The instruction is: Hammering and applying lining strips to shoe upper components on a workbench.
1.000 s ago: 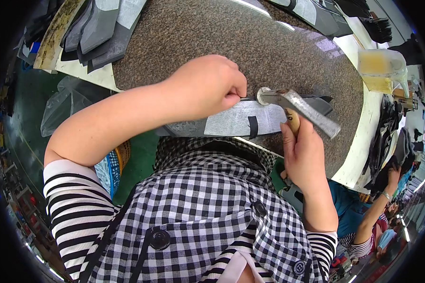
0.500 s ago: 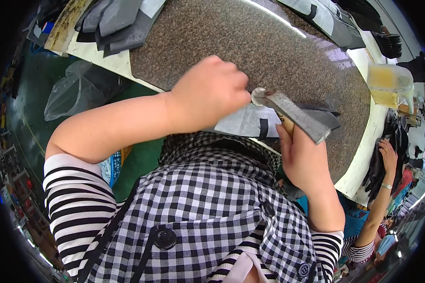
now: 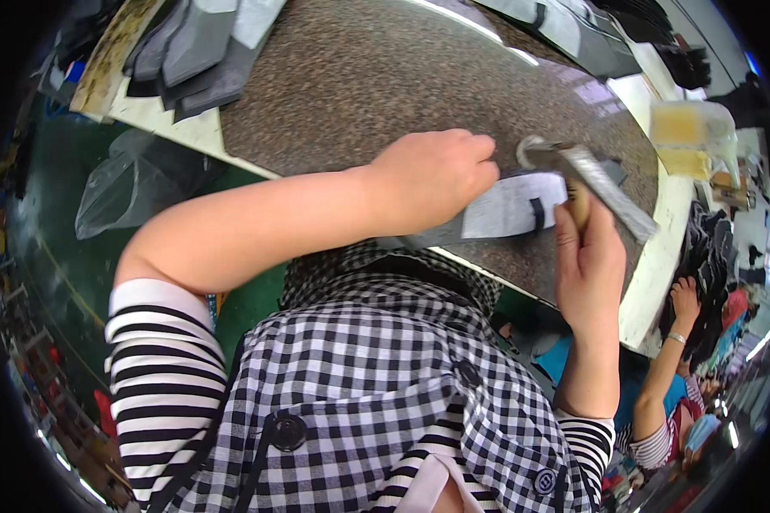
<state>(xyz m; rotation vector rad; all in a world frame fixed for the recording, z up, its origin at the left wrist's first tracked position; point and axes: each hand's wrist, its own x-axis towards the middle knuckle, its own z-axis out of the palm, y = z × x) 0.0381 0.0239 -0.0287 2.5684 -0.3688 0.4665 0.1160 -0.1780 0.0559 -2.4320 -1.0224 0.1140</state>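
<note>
My left hand [image 3: 441, 179] is closed, its fingers curled over the far edge of a flat grey-and-white piece [image 3: 496, 209] with a short black strip near its right end. The fingertips and part of the piece are hidden under the hand. In my right hand [image 3: 592, 265] is a hammer [image 3: 609, 192], gripped by its pale wooden handle close to the metal head. The round face of the hammer points left, just beyond the piece's right end. Dark flat material [image 3: 612, 171] shows partly behind the hammer head.
Grey flat pieces [image 3: 201, 73] are stacked at the far left of the speckled stone tabletop [image 3: 342, 94]. More grey pieces [image 3: 573, 34] lie at the far right. A clear container with yellowish contents [image 3: 693, 137] stands at the right edge. A co-worker's hand [image 3: 684, 299] touches dark pieces beyond it.
My left hand and the grey-and-white piece have moved right. The hammer has moved right too, and its face is now farther from my left fingers.
</note>
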